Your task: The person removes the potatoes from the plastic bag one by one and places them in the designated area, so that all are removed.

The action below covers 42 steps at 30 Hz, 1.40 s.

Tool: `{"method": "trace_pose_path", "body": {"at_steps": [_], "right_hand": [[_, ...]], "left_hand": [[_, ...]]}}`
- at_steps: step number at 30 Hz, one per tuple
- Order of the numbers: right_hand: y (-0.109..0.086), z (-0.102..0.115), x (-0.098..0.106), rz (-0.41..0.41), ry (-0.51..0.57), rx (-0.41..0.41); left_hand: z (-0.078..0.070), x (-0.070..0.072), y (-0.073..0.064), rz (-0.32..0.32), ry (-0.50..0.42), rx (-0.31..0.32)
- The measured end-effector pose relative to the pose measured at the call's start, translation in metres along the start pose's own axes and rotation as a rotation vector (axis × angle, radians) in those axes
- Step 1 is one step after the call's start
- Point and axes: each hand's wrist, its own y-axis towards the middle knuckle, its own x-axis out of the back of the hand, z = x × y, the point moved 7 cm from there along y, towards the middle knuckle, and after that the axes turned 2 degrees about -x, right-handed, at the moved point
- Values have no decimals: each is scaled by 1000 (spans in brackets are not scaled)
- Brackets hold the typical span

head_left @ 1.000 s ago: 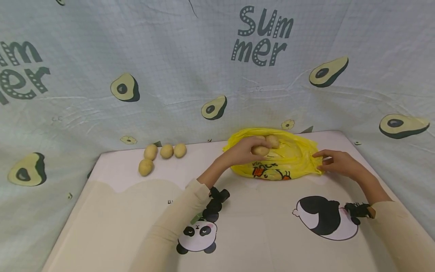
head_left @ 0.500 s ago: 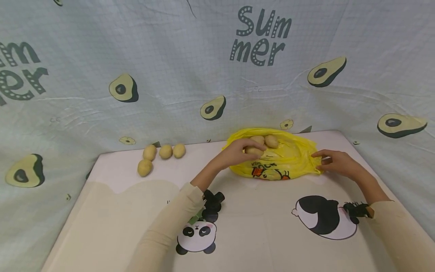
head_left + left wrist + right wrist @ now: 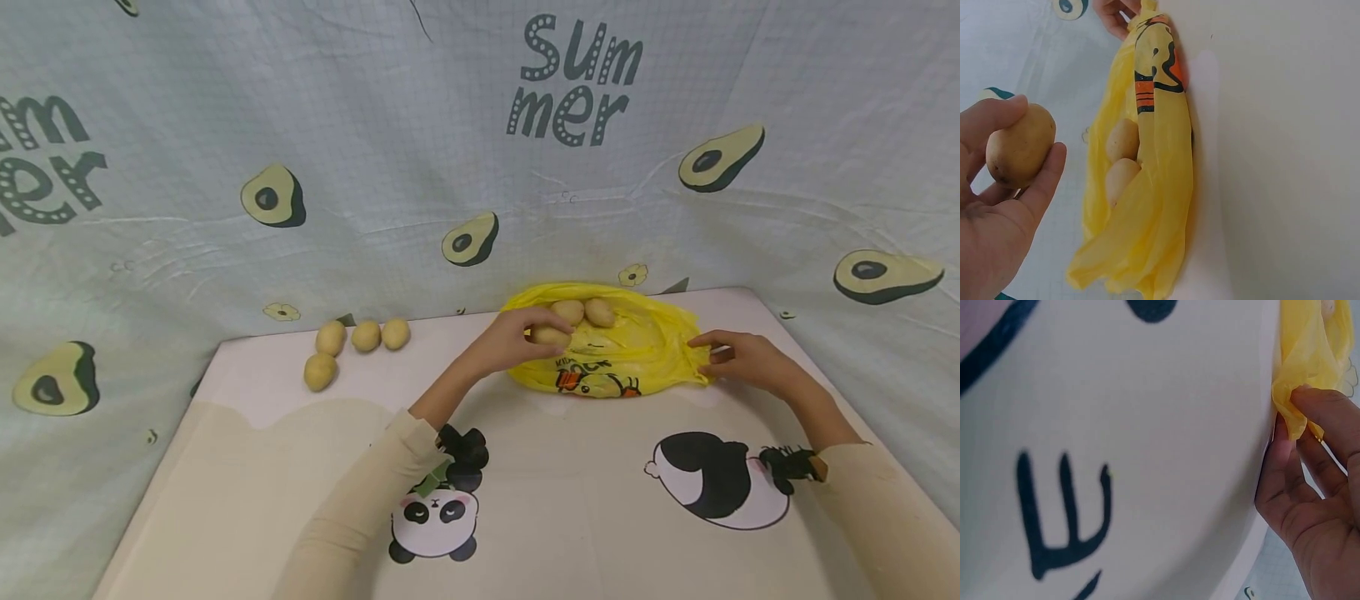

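Between thumb and fingers, my left hand (image 3: pixel 504 340) grips a potato (image 3: pixel 1021 147), held up beside the bag's mouth in the left wrist view. The yellow plastic bag (image 3: pixel 645 367) lies on its side, a duck print on its front. Two more potatoes (image 3: pixel 598 312) show inside its opening. At the bag's right end, my right hand (image 3: pixel 746 360) pinches the gathered plastic (image 3: pixel 1304 403) between thumb and fingers. The fingertips behind the plastic are partly hidden.
Several loose potatoes (image 3: pixel 366 335) sit toward the back left of the table (image 3: pixel 247 500), whose cover bears panda prints. Behind it hangs a pale cloth (image 3: pixel 360 167) with avocado prints, close to the table's back edge.
My left hand has drawn leftward from the bag's opening with the potato in its grip, uncovering the two potatoes inside. The right hand has stayed at the bag's end.
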Motion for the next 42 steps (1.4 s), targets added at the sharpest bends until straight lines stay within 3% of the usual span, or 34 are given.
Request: {"method": "trace_pose_path", "body": {"at_steps": [5, 12, 24, 32, 42], "right_hand": [[1, -1, 0, 3, 0, -5], [0, -2, 0, 6, -1, -4], [1, -4, 0, 2, -16, -12], [-1, 1, -1, 0, 0, -4], [-1, -1, -1, 1, 2, -8]], "left_hand": [[-1, 4, -4, 2, -1, -5], [5, 5, -8, 7, 1, 53], [10, 11, -16, -2, 12, 7], [15, 15, -23, -11, 8, 50], [18, 27, -34, -47, -5, 55]]}}
